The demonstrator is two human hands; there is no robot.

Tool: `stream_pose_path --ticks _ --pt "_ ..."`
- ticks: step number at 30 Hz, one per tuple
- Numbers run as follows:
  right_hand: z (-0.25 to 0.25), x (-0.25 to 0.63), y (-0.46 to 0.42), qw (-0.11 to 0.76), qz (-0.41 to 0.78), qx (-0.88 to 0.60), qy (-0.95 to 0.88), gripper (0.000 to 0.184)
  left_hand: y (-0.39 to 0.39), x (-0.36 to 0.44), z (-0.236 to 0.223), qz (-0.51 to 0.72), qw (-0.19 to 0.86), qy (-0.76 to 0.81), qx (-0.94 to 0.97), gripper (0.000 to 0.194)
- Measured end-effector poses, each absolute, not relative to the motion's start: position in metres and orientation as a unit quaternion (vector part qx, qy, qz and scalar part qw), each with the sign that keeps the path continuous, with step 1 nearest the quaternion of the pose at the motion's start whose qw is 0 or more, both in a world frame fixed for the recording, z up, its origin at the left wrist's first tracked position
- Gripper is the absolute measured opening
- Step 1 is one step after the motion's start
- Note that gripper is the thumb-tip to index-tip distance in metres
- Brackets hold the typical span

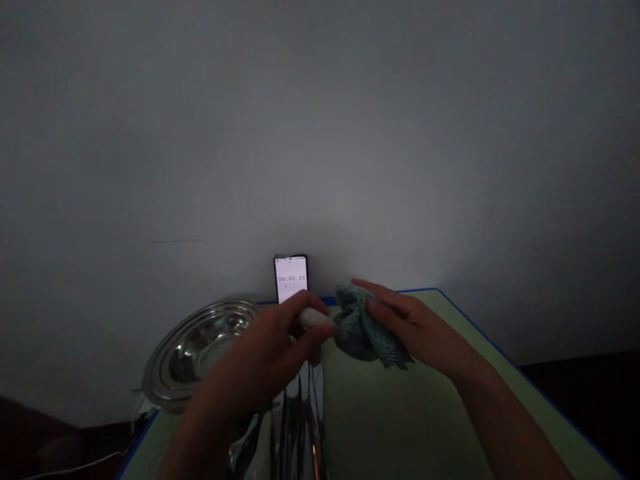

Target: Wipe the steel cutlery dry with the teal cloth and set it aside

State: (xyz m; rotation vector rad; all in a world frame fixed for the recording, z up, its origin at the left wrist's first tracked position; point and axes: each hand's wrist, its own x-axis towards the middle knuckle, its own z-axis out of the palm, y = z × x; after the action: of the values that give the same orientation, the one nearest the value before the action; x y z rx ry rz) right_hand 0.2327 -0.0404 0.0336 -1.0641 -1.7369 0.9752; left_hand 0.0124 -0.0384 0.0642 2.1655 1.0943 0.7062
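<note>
My left hand (270,353) is closed around the pale handle of a utensil (316,318), held above the table. My right hand (407,323) grips a teal checked cloth (363,327), which is wrapped over the utensil's far end, so that end is hidden. Both hands meet over the middle of the green table (400,413).
A phone (291,277) stands against the wall, its screen showing a timer. A steel plate (200,350) leans at the table's back left. Several metal utensils (295,433) lie below my left hand. A white cable (85,463) trails at lower left.
</note>
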Motion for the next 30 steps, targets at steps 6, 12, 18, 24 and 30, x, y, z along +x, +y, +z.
stream_pose_path --ticks 6,12,18,24,30 --pt "0.029 0.239 -0.033 0.538 0.451 -0.436 -0.562 0.038 -0.038 0.010 0.057 0.184 0.292 0.421 0.839 0.015" --pt "0.019 0.228 -0.023 0.608 0.566 -0.405 -0.382 0.035 -0.044 0.007 0.063 0.180 0.374 0.379 0.827 0.014" --pt "0.007 0.230 -0.025 0.505 0.663 -0.348 -0.429 0.030 -0.036 0.007 0.060 0.241 0.387 0.377 0.806 0.019" --pt "0.014 0.225 -0.037 0.381 0.643 -0.327 -0.579 0.038 -0.031 0.003 0.060 0.365 0.422 0.359 0.748 0.018" --pt "0.025 0.227 -0.038 0.319 0.477 -0.384 -0.724 0.046 -0.036 0.001 0.064 0.376 0.428 0.346 0.745 0.017"
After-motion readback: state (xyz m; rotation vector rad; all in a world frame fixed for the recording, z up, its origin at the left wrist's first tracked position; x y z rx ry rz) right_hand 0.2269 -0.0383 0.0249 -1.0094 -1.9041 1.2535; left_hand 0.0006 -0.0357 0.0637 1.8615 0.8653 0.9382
